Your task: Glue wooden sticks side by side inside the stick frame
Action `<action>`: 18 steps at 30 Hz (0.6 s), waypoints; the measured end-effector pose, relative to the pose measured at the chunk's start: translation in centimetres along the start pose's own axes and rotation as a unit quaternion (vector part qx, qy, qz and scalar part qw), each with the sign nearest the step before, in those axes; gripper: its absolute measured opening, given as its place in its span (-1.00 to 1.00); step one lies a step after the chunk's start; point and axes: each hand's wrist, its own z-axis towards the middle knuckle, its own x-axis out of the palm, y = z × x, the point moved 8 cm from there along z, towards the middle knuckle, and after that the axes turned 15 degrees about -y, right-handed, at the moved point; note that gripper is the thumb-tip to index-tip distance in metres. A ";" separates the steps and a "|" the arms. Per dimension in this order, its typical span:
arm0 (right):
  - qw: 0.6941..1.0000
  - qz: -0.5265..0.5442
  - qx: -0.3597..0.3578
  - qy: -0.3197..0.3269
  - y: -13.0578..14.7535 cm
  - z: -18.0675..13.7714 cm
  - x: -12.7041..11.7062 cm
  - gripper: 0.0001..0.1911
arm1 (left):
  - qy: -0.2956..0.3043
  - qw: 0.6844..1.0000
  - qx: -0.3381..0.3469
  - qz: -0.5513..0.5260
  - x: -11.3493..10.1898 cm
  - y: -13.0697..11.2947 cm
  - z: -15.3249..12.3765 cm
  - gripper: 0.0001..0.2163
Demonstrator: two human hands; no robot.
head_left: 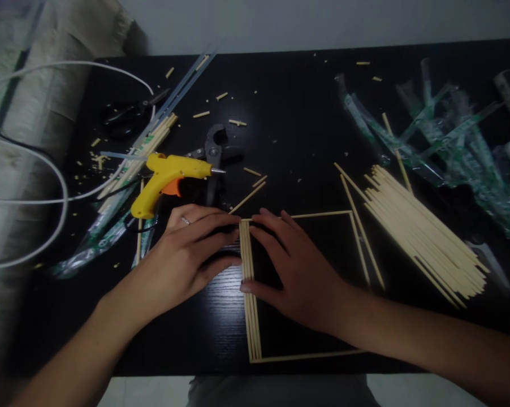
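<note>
A square frame of thin bamboo sticks (314,355) lies flat on the black table (297,113) near its front edge. Along the frame's left side several sticks (249,265) lie packed side by side. My left hand (187,254) lies flat just left of these sticks, fingers stretched out and pressed against them. My right hand (297,271) lies flat inside the frame, its fingertips and thumb against the same sticks from the right. Neither hand grips anything.
A yellow glue gun (165,178) lies behind my left hand, black pliers (215,150) beside it. A pile of loose sticks (424,232) sits to the right, with plastic wrappers (450,141) behind. White cables (60,186), scissors (123,116) and stick offcuts lie at the left.
</note>
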 end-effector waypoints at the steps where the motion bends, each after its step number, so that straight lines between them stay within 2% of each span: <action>1: 1.000 0.002 0.002 0.001 0.0 0.0 0.0 -0.20 | -0.001 1.000 -0.001 -0.001 0.0 0.0 0.0 -0.76; 18: 1.000 0.005 0.007 0.004 -0.1 0.0 0.1 -0.21 | -0.002 1.000 -0.008 -0.006 0.0 0.2 -0.1 -0.75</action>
